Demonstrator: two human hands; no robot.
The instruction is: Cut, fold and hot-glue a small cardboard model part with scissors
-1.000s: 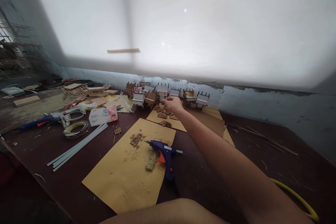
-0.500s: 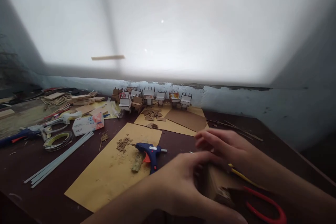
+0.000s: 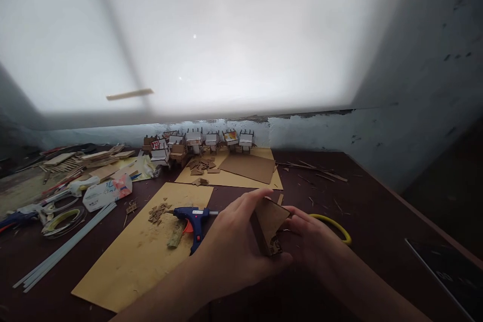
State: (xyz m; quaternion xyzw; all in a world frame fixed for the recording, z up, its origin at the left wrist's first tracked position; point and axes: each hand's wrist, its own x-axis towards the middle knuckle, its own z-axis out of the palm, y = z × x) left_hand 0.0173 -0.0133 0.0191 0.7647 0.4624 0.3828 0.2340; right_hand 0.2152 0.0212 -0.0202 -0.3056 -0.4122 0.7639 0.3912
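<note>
My left hand [image 3: 230,244] grips a small folded cardboard piece [image 3: 273,219], thumb below and fingers behind it. It is tilted, with a dark printed patch at its lower corner. From the other side, my right hand [image 3: 315,244] pinches the piece's right edge; its fingertips are partly hidden. Beyond the right wrist shows a yellow loop handle [image 3: 341,229], the rest of that tool hidden by the hand. Left of my hands, a blue hot glue gun [image 3: 194,219] lies on a tan board [image 3: 128,261], by small cardboard triangles [image 3: 158,211].
Pale glue sticks [image 3: 68,246], a tape roll [image 3: 64,221] and a white packet [image 3: 107,192] lie on the left. Several small chair-like models [image 3: 194,138] line the back. A brown cardboard sheet [image 3: 247,167] lies before them. A dark flat device [image 3: 445,271] sits right.
The cardboard piece has been raised and tipped up between my hands. My right hand has come down to its edge. The red handle is out of sight, and the view has swung right.
</note>
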